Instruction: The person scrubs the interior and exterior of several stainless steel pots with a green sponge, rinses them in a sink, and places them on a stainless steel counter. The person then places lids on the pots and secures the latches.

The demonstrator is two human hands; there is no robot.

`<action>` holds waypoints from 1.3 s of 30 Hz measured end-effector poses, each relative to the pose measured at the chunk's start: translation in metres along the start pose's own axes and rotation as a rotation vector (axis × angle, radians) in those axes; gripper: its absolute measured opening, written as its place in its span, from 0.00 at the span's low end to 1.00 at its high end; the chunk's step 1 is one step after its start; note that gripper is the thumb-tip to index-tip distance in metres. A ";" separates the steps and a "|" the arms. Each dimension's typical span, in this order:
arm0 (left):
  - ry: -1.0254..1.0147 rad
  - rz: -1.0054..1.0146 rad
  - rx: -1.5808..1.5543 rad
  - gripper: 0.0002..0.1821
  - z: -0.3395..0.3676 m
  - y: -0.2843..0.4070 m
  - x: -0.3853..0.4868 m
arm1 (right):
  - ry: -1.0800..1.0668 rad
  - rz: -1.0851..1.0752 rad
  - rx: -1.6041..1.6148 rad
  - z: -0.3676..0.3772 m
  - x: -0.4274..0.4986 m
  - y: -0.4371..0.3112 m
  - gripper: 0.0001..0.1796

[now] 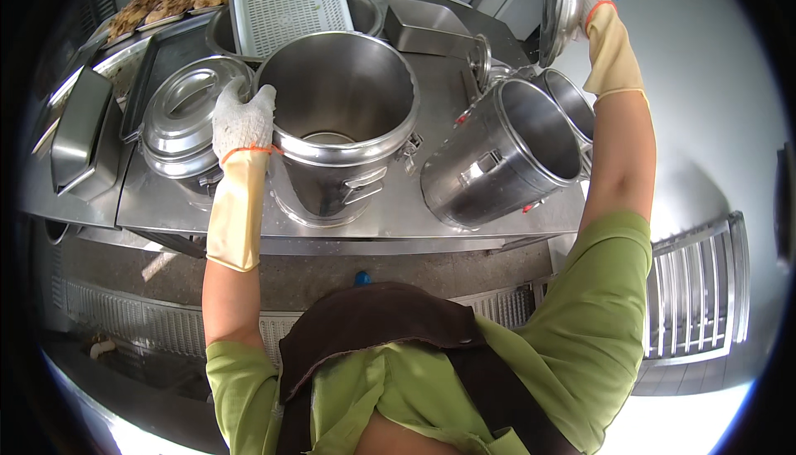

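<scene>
An uncovered stainless steel insulated barrel point(336, 156) stands on the steel table. My left hand point(242, 116), in a white knit glove over a cream rubber one, grips this barrel's left rim, thumb towards the opening. On the far right my right hand point(594, 10), gloved the same way, holds up a round metal lid point(561, 10) on edge; its fingers are partly hidden behind the lid. Below that lid, a second uncovered barrel point(485, 156) stands at the right of the table, with another open one point(569, 103) behind it. A lidded pot point(193, 113) is left of my left hand.
A white plastic basket point(292, 13) rests on a large metal bowl point(367, 10) behind the barrel. A rectangular steel pan point(426, 26) stands at the back. Trays of cooked food point(180, 4) lie at the far left, near upended steel pans point(87, 138). A wall borders the right.
</scene>
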State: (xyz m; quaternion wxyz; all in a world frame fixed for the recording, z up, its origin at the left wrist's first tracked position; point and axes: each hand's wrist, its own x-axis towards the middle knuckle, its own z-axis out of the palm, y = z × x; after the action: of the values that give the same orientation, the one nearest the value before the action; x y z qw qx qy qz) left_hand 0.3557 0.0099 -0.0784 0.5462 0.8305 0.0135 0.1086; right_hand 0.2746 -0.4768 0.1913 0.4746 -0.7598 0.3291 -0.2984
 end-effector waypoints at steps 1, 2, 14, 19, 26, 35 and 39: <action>-0.005 0.005 0.005 0.39 0.001 -0.001 0.002 | 0.034 -0.017 0.124 -0.027 -0.021 0.001 0.14; -0.002 0.032 -0.007 0.39 0.002 -0.004 0.002 | 0.093 -0.053 0.182 -0.053 -0.041 0.001 0.14; 0.192 0.231 0.088 0.41 -0.008 0.026 -0.026 | 0.504 0.117 0.236 -0.362 -0.298 0.141 0.11; 0.121 0.734 -0.268 0.26 0.009 0.087 -0.102 | 0.506 0.297 0.201 -0.423 -0.342 0.239 0.10; -0.592 0.294 -0.621 0.22 0.121 0.142 -0.180 | 0.336 0.507 0.178 -0.459 -0.342 0.361 0.09; -0.927 0.226 -0.352 0.23 0.209 0.138 -0.166 | 0.091 0.633 0.130 -0.461 -0.312 0.440 0.07; -0.970 0.126 -0.451 0.24 0.224 0.136 -0.157 | 0.023 0.644 0.118 -0.451 -0.303 0.453 0.07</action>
State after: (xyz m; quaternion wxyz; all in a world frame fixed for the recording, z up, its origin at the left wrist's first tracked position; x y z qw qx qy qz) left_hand 0.2332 -0.2694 -0.0657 0.6468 0.6468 -0.3136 -0.2546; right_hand -0.3524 -0.6271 -0.1000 0.5840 -0.5845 0.5400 -0.1603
